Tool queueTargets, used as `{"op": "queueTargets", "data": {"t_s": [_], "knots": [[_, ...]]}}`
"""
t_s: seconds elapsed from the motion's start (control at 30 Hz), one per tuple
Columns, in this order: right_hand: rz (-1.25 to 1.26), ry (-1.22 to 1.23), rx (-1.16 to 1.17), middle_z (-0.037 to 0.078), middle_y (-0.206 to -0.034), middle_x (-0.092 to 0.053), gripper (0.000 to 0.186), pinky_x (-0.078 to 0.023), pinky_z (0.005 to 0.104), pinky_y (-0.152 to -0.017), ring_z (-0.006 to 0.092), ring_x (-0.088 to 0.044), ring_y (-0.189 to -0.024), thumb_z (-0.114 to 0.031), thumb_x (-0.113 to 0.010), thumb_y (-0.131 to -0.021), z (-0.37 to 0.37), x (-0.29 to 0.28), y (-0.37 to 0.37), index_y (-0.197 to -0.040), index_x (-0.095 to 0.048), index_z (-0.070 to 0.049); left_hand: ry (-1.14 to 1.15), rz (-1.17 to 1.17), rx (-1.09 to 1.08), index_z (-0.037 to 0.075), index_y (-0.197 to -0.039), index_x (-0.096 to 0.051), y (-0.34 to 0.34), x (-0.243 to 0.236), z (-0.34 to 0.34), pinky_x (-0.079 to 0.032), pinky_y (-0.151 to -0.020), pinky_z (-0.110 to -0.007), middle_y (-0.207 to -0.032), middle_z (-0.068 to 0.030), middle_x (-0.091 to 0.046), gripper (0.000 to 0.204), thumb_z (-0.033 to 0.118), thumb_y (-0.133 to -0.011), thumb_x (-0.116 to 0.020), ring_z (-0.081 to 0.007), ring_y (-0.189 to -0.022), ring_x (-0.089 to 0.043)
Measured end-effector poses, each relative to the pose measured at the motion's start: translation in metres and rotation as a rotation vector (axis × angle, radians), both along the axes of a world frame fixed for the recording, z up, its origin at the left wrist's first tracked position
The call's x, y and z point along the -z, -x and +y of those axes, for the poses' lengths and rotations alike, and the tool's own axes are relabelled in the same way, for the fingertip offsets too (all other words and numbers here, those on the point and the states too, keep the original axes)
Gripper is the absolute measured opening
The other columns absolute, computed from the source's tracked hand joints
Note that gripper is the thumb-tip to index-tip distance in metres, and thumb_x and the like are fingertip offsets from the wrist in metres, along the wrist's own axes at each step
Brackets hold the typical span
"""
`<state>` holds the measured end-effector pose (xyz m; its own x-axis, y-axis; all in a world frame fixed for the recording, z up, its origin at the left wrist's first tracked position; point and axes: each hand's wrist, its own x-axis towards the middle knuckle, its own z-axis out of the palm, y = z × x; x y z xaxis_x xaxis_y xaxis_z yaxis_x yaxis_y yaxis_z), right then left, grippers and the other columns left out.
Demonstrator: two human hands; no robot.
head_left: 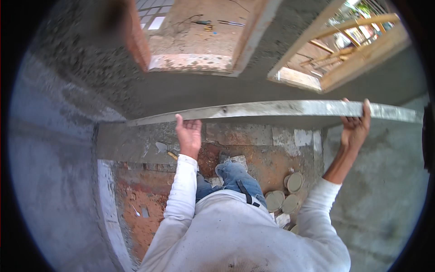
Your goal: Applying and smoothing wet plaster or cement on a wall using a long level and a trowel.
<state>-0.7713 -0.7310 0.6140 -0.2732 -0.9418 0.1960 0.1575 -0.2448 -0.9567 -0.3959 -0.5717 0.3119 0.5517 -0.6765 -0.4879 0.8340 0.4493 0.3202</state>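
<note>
While the long, cement-smeared bar (272, 108) is spanning the grey wall (204, 88) below two framed openings (190, 62), your right hand (355, 129) is holding it toward its right end, fingers clamped around it. Your left hand (189, 138) is meeting its lower edge farther left; whether those fingers are gripping, I cannot tell. Below, a trowel (161, 147) is lying near your left hand, and round containers (295, 182) are standing right of your legs (242, 179).
</note>
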Motion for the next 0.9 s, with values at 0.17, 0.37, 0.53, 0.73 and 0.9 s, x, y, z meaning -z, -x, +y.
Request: {"op": "queueTargets", "data": {"t_s": [0.17, 0.37, 0.53, 0.73, 0.9], "knots": [[-0.072, -0.090, -0.019, 0.015, -0.098, -0.070, 0.053, -0.056, 0.0333, -0.066, 0.0241, -0.071, -0.086, -0.040, -0.072, -0.089, -0.042, 0.044, -0.001, -0.119, -0.060, 0.001, -0.100, -0.056, -0.029, 0.004, -0.127, -0.049, -0.012, 0.023, -0.030, -0.044, -0.100, -0.039, -0.124, -0.0117, -0.050, 0.059, 0.049, -0.094, -0.066, -0.0233, -0.114, -0.050], [-0.184, -0.213, -0.066, 0.013, -0.091, -0.070, 0.048, -0.057, 0.0327, -0.059, 0.0208, -0.070, -0.073, -0.035, -0.076, -0.086, -0.103, 0.096, 0.006, -0.108, -0.064, 0.005, -0.175, -0.149, -0.046, 0.003, -0.126, -0.051, -0.022, 0.042, -0.056, -0.046, -0.097, -0.037, -0.123, -0.0122, -0.052, 0.058, 0.048, -0.094, -0.067, -0.0233, -0.111, -0.052], [-0.241, -0.264, -0.092, 0.012, -0.088, -0.069, 0.045, -0.058, 0.0298, -0.056, 0.0188, -0.070, -0.070, -0.034, -0.076, -0.086, -0.146, 0.114, -0.004, -0.104, -0.063, 0.006, -0.275, -0.168, -0.101, 0.001, -0.127, -0.050, -0.041, 0.051, -0.082, -0.047, -0.096, -0.038, -0.121, -0.0125, -0.052, 0.062, 0.050, -0.093, -0.068, -0.0239, -0.110, -0.053], [-0.221, -0.239, -0.120, 0.012, -0.090, -0.068, 0.046, -0.058, 0.0297, -0.060, 0.0187, -0.069, -0.072, -0.034, -0.074, -0.087, -0.177, 0.109, -0.007, -0.104, -0.061, 0.006, -0.311, -0.113, -0.106, -0.003, -0.127, -0.047, -0.048, 0.052, -0.130, -0.048, -0.100, -0.040, -0.119, -0.0163, -0.049, 0.064, 0.046, -0.092, -0.070, -0.0253, -0.110, -0.051], [-0.130, -0.244, -0.125, 0.012, -0.090, -0.065, 0.053, -0.059, 0.0351, -0.071, 0.0202, -0.067, -0.076, -0.040, -0.074, -0.085, -0.193, 0.114, -0.015, -0.105, -0.060, 0.007, -0.332, -0.121, -0.102, -0.002, -0.121, -0.050, -0.073, 0.064, -0.157, -0.051, -0.094, -0.039, -0.111, -0.0150, -0.050, 0.059, 0.045, -0.092, -0.070, -0.0249, -0.103, -0.054]]}}
